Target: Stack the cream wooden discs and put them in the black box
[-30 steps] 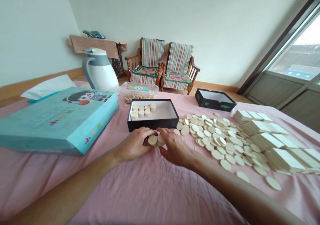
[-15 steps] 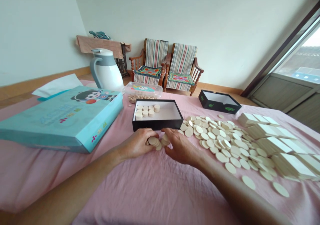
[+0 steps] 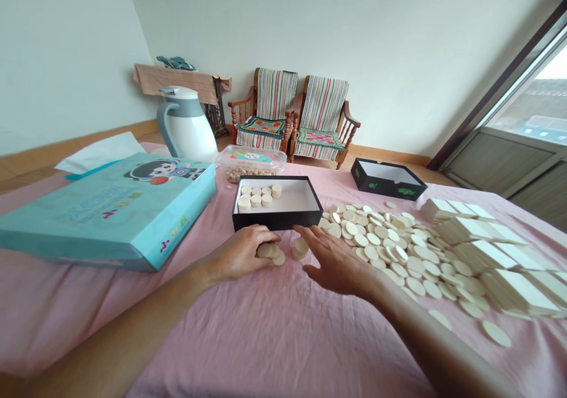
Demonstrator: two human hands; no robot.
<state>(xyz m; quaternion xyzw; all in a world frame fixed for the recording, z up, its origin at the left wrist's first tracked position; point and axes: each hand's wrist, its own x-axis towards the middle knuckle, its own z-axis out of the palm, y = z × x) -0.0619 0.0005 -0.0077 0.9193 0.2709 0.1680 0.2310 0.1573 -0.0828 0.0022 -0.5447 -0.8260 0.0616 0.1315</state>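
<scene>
A person's left hand [image 3: 239,255] curled around a few cream discs [image 3: 271,253] on the pink tablecloth [image 3: 266,333], just in front of a black box [image 3: 277,219]. The right hand [image 3: 341,262] lay open, fingers loosely spread, beside a short disc stack [image 3: 301,247].

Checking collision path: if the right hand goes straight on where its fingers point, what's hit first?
Probably the front wall of the shallow black cardboard box, past the right hand; the small stack of cream round discs sits beside it. Depth unclear.
</scene>
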